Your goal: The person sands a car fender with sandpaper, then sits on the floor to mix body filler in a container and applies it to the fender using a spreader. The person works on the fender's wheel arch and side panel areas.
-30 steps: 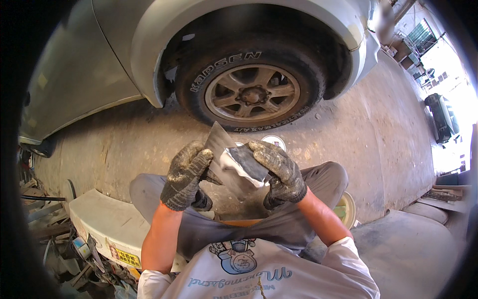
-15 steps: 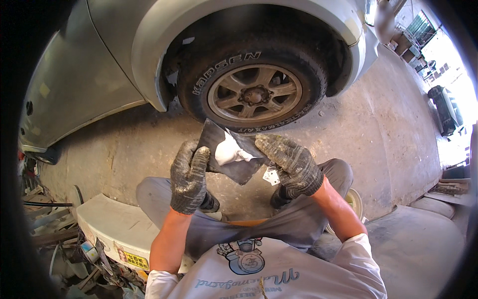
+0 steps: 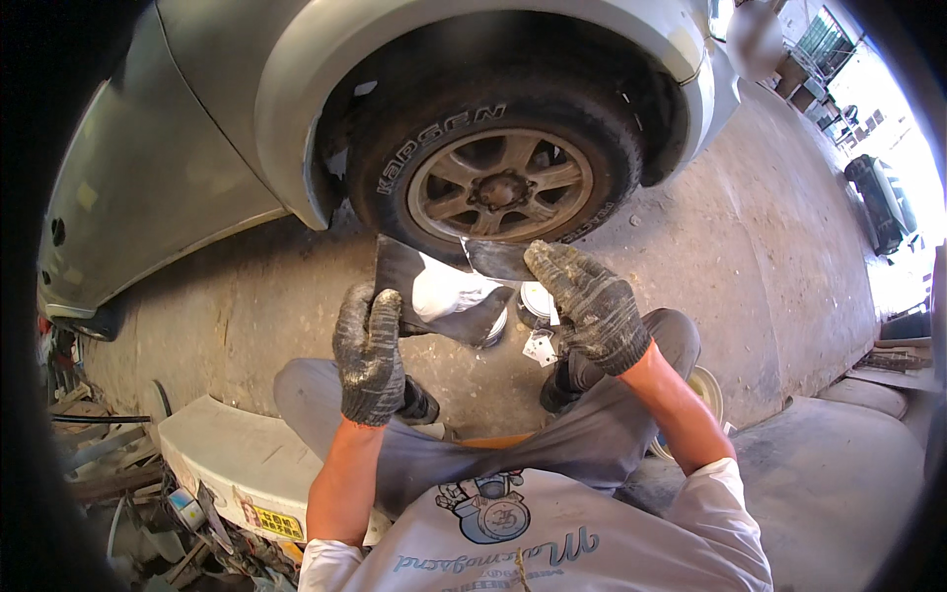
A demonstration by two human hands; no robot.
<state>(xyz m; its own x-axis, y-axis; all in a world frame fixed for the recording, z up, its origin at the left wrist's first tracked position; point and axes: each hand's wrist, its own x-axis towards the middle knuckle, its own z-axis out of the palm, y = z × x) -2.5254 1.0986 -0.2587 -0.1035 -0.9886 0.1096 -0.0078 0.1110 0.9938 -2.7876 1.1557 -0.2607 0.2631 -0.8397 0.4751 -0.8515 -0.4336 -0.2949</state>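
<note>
My gloved left hand point(image 3: 369, 350) grips a thin dark square board point(image 3: 397, 261) by its near left edge, thumb on top. A mound of smooth white paste point(image 3: 446, 292) lies across the middle of the board. In my gloved right hand point(image 3: 590, 306) is a dark flat spreader point(image 3: 498, 260), its pale-smeared edge just above the board's far right side. Both are held over the floor between my knees and the wheel. Beneath the spreader stands a round container with a white top point(image 3: 537, 301), partly hidden. Beside it lie white cards point(image 3: 540, 347).
A pale car fender point(image 3: 286, 89) arches over a large tyre and spoked wheel point(image 3: 500, 190) straight ahead. A detached bumper-like panel point(image 3: 222, 444) and scrap pieces point(image 3: 118, 493) lie at lower left. Right of my leg are a tub point(image 3: 702, 400) and a grey panel point(image 3: 809, 464).
The spreader has lifted off the paste and turned, moving up and right with my right hand. The board tilts differently, the paste looks smoother, and the white-topped container shows now.
</note>
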